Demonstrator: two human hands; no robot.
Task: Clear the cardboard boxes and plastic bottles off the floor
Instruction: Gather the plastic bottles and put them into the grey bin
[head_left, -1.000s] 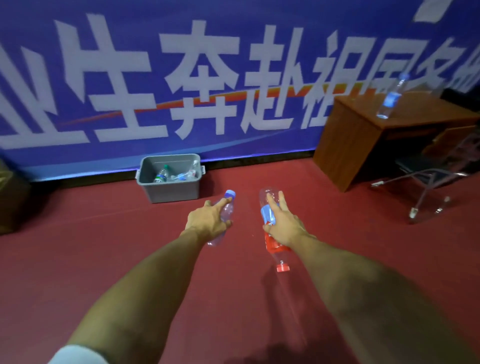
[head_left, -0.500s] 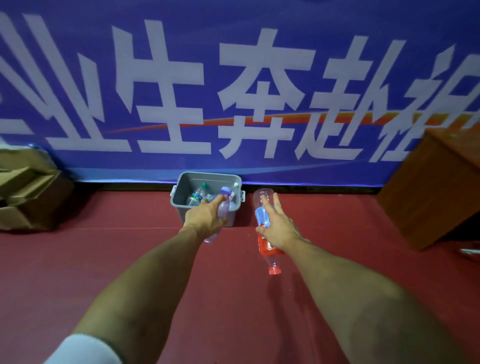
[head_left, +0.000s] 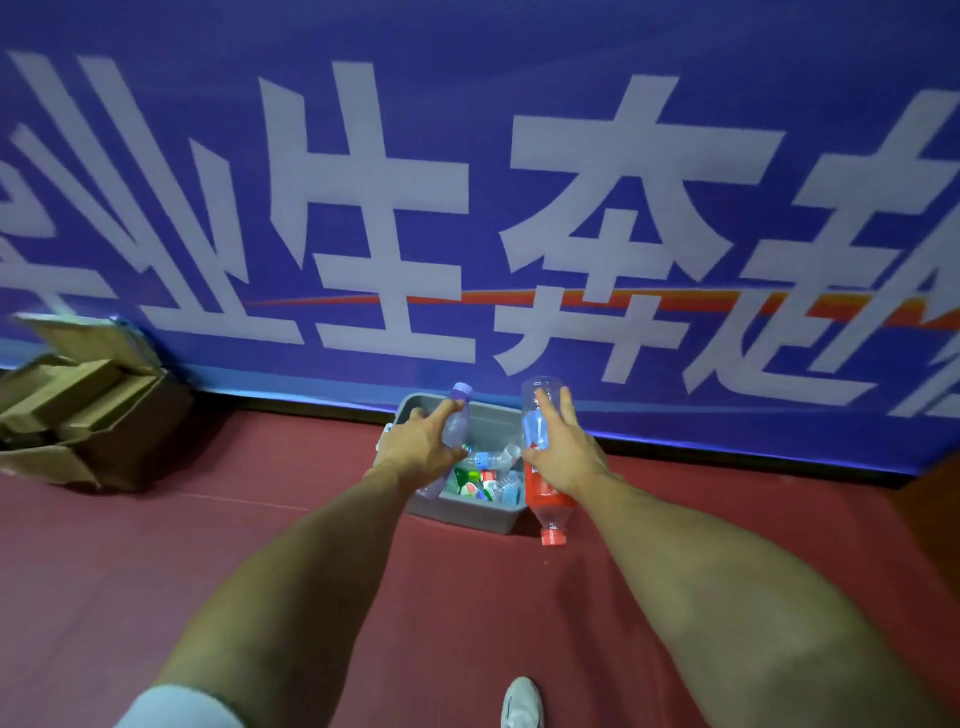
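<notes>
Mid-task: left hand (head_left: 421, 447) grasps a small bottle (head_left: 460, 420) and right hand (head_left: 563, 452) a red-labelled bottle (head_left: 543, 493), both over the part-filled grey bin (head_left: 467, 512) at frame centre; cardboard boxes (head_left: 88, 410) at left look uncleared.

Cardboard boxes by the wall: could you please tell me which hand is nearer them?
Left. The left hand is over the bin, right of the cardboard boxes; the right hand is further right.

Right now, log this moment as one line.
left hand holds purple-capped bottle | right hand holds red-capped bottle | both at grey bin | bin contains bottles
</notes>
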